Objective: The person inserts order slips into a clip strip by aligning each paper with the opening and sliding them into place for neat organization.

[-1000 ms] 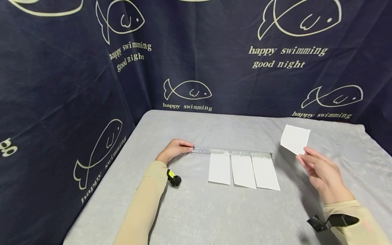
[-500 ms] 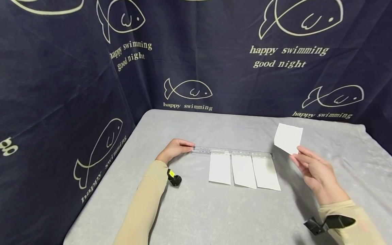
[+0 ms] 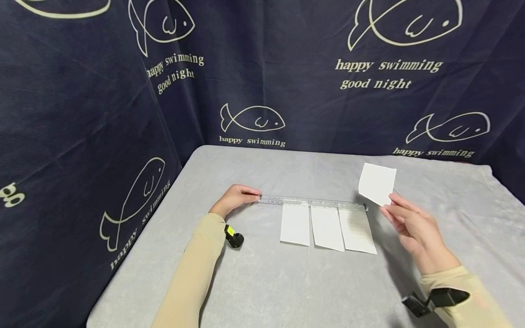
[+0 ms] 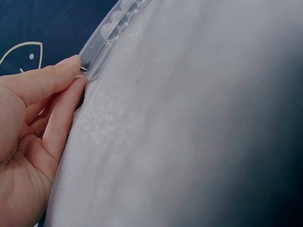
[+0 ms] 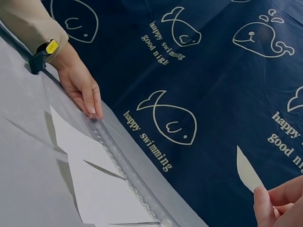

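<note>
A clear plastic ticket rail [image 3: 324,204] lies across the grey table, with round clear balls inside it [image 4: 111,32]. My left hand [image 3: 236,199] pinches its left end between thumb and fingers. From the rail's front edge three white paper slips extend side by side toward me: left [image 3: 295,224], middle [image 3: 326,229] and right [image 3: 358,232]. Another white paper slip [image 3: 376,184] is up in the air near the rail's right end, pinched at its lower right corner by my right hand [image 3: 414,230]. In the right wrist view this slip [image 5: 248,171] shows nearly edge-on.
A grey cloth covers the table [image 3: 295,287]. Dark blue curtains [image 3: 311,118] with fish drawings and lettering stand behind it and along the left side. Black wrist cameras sit on both sleeves, the left one [image 3: 234,238] just above the tabletop.
My right hand has carried its paper slip leftward, nearer to the rail's right end. The left hand, the rail and its three slips have stayed in place.
</note>
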`<state>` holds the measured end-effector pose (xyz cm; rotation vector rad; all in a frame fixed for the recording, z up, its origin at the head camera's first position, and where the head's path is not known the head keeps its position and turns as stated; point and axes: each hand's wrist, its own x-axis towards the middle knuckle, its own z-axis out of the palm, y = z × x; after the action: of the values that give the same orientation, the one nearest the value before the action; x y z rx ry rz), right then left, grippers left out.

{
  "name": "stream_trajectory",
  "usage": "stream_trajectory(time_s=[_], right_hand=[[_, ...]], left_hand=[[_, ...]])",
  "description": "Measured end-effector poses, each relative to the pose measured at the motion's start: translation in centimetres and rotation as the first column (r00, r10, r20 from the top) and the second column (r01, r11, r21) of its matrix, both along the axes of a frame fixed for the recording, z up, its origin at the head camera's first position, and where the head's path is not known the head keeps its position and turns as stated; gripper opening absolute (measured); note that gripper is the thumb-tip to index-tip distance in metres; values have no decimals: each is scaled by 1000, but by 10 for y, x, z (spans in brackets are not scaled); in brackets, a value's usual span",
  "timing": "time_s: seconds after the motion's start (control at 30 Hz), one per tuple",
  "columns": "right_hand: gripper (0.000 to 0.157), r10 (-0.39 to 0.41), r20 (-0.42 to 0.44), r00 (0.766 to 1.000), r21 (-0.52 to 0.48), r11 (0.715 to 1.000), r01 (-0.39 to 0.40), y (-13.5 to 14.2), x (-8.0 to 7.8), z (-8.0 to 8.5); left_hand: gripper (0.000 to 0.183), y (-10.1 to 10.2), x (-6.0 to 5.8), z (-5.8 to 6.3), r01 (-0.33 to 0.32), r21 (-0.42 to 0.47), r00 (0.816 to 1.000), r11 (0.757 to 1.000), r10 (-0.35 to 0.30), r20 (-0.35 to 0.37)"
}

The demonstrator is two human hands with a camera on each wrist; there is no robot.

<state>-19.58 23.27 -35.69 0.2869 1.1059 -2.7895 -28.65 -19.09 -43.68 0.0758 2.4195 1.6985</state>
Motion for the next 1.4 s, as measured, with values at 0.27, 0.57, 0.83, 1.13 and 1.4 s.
stream_trajectory(time_s=[0.27, 0.57, 0.83, 1.13, 1.4], right_hand=[[36, 10, 1, 1000, 11, 1000, -10, -9, 0, 0], [35, 24, 0, 1000, 39, 999, -24, -22, 2, 0], [34, 36, -31, 999, 53, 998, -34, -35, 4, -1], [38, 57, -27, 998, 76, 996, -55, -47, 5, -1], [36, 68, -21, 997, 81, 995, -66, -57, 6, -2]], left_hand=[[22, 0, -1, -1, 0, -10, 1000, 1000, 0, -1], [23, -1, -1, 0, 4, 5, 1000, 1000, -4, -1], [23, -1, 0, 1, 0, -2, 1000, 1000, 0, -7], [23, 0, 1, 1, -3, -8, 1000, 1000, 3, -7], [23, -1, -1, 0, 2, -15, 1000, 1000, -2, -5]])
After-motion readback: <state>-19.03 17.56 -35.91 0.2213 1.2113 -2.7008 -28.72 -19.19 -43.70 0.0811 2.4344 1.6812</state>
